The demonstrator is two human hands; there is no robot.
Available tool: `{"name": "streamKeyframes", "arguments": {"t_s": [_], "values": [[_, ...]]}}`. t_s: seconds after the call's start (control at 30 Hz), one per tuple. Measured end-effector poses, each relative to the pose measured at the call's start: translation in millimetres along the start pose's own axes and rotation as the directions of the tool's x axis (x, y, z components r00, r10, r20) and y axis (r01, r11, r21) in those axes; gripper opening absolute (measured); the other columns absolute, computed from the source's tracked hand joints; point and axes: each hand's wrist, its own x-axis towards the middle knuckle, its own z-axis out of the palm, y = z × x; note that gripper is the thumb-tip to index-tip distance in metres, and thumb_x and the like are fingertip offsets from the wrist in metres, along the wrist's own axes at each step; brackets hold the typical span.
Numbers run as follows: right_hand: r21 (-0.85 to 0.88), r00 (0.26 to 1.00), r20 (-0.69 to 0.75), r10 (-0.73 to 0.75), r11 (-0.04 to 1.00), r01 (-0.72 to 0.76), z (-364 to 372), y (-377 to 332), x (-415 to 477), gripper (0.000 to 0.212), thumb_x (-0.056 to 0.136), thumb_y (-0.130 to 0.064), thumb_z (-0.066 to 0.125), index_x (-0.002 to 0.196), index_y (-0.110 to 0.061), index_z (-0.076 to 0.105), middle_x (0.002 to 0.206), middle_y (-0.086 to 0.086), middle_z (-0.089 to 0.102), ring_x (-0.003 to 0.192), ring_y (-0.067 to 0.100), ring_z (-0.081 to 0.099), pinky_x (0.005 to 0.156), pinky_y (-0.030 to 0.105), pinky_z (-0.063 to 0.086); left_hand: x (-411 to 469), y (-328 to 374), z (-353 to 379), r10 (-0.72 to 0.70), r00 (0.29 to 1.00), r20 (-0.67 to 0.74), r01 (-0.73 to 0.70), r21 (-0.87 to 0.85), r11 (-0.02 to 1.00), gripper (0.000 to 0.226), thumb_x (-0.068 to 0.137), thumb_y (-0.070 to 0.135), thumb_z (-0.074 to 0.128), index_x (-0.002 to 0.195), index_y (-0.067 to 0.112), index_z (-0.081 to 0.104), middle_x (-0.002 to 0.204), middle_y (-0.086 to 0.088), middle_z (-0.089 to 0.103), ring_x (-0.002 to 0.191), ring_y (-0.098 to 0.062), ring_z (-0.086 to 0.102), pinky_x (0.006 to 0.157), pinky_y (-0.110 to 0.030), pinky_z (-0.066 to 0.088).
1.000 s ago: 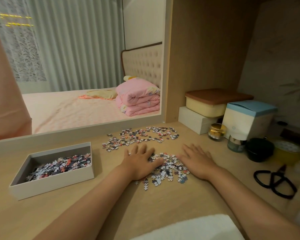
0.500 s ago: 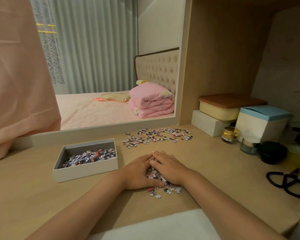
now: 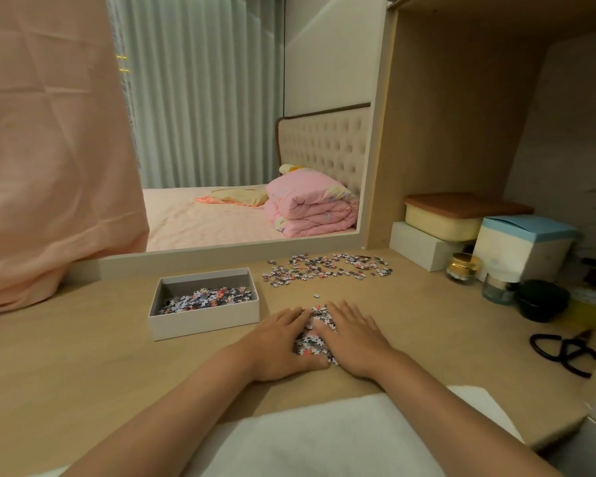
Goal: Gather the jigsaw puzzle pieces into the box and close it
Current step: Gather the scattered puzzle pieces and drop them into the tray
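While the box (image 3: pixel 203 323) stands nearby, left hand (image 3: pixel 278 344) and right hand (image 3: pixel 355 339) press flat-fingered against heaped puzzle pieces (image 3: pixel 312 342).

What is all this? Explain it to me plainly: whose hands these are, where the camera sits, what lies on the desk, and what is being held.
There is no machine here. These are a person's two bare hands, filmed by one wide-angle camera worn on the head, looking forward and down. The left hand and right hand rest on the wooden desk, fingers fairly straight, pressing a small heap of puzzle pieces between them. Nothing is gripped; the heap is only hemmed in. To the left stands an open white box holding more pieces. Farther back lies a scatter of loose pieces. On the right are black scissors, a gold-lidded jar and a blue-topped carton. No lid for the box is in view.
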Motion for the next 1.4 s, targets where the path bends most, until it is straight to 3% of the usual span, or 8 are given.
{"name": "streamKeyframes", "arguments": {"t_s": [0.2, 0.37, 0.53, 0.77, 0.93, 1.03, 1.17, 1.4], "values": [[0.170, 0.988, -0.028, -0.150, 0.974, 0.153, 12, -46, 15, 0.062, 0.101, -0.059, 0.024, 0.156, -0.029, 0.025, 0.164, -0.006, 0.018, 0.151, 0.013, 0.012, 0.123, 0.040, 0.011, -31, -15, -25, 0.079, 0.972, -0.223, -0.105, -0.103, 0.989, 0.068, 0.091, 0.049, 0.059, 0.149, 0.026, 0.034, 0.149, 0.005, 0.039, 0.135, -0.011, 0.033, 0.101, -0.015, 0.022], [0.127, 0.992, -0.068, -0.105, 0.986, 0.113, 2, -45, 37, 0.065, 0.099, -0.063, 0.021, 0.157, -0.033, 0.019, 0.166, -0.004, 0.005, 0.153, 0.018, -0.001, 0.123, 0.045, 0.003, -44, -56, -36, 0.032, 0.855, -0.518, -0.051, -0.022, 0.998, 0.049, 0.092, 0.044, 0.050, 0.140, 0.036, 0.047, 0.142, 0.013, 0.045, 0.131, -0.003, 0.029, 0.113, -0.035, 0.028], [0.045, 0.996, 0.059, -0.067, 0.997, 0.064, 2, -41, 50, 0.069, 0.096, -0.070, 0.014, 0.157, -0.038, 0.013, 0.166, 0.000, -0.001, 0.153, 0.023, -0.006, 0.121, 0.047, -0.002, -40, -92, -31, -0.074, 0.932, -0.354, 0.173, 0.256, 0.951, 0.060, 0.096, 0.064, 0.027, 0.151, 0.047, 0.014, 0.163, 0.008, 0.010, 0.151, -0.019, -0.003, 0.120, -0.040, -0.002], [0.133, 0.948, 0.156, -0.277, 0.957, 0.258, 9, -72, 34, 0.059, 0.103, -0.057, 0.024, 0.156, -0.033, 0.022, 0.166, -0.007, 0.004, 0.152, 0.012, -0.002, 0.121, 0.038, 0.001, -16, -104, -48, -0.170, 0.955, -0.242, 0.216, 0.176, 0.960, 0.056, 0.099, 0.059, 0.024, 0.152, 0.045, 0.013, 0.163, 0.006, 0.014, 0.150, -0.015, 0.004, 0.119, -0.037, 0.003], [0.278, 0.960, 0.094, -0.262, 0.933, 0.227, -3, -65, 14, 0.060, 0.100, -0.060, 0.029, 0.155, -0.035, 0.026, 0.165, -0.011, 0.010, 0.151, 0.009, 0.006, 0.122, 0.039, 0.008, -27, -79, -44, 0.124, 0.836, -0.535, -0.060, 0.136, 0.989, 0.046, 0.096, 0.046, 0.043, 0.139, 0.032, 0.049, 0.148, 0.007, 0.041, 0.138, -0.012, 0.028, 0.114, -0.038, 0.029], [0.075, 0.981, 0.098, -0.166, 0.984, 0.159, -3, -51, -4, 0.070, 0.097, -0.068, 0.018, 0.158, -0.034, 0.012, 0.166, -0.009, -0.002, 0.152, 0.012, -0.007, 0.123, 0.044, 0.000, -32, -51, -35, 0.205, 0.891, -0.405, -0.197, 0.061, 0.978, 0.061, 0.090, 0.058, 0.052, 0.141, 0.025, 0.047, 0.146, 0.005, 0.041, 0.134, -0.010, 0.035, 0.113, -0.032, 0.031], [-0.097, 0.997, 0.073, -0.013, 0.995, 0.020, 14, -44, -22, 0.077, 0.094, -0.071, 0.011, 0.158, -0.030, -0.002, 0.166, -0.001, -0.013, 0.151, 0.016, -0.016, 0.122, 0.045, -0.006, -28, -42, -16, 0.022, 0.998, 0.061, -0.027, 0.084, 0.996, 0.112, 0.069, 0.087, 0.050, 0.156, 0.034, 0.004, 0.163, 0.009, -0.010, 0.149, -0.012, -0.014, 0.121, -0.038, -0.001], [-0.024, 0.993, 0.023, -0.120, 0.992, 0.120, 28, -76, -2, 0.076, 0.096, -0.068, 0.018, 0.159, -0.028, 0.002, 0.167, -0.001, -0.006, 0.153, 0.017, -0.008, 0.123, 0.041, -0.002, -44, -45, -18, 0.047, 0.999, -0.010, -0.047, -0.009, 0.999, 0.101, 0.080, 0.069, 0.060, 0.156, 0.031, 0.006, 0.164, 0.010, 0.001, 0.149, -0.008, 0.001, 0.118, -0.026, 0.003]]}}
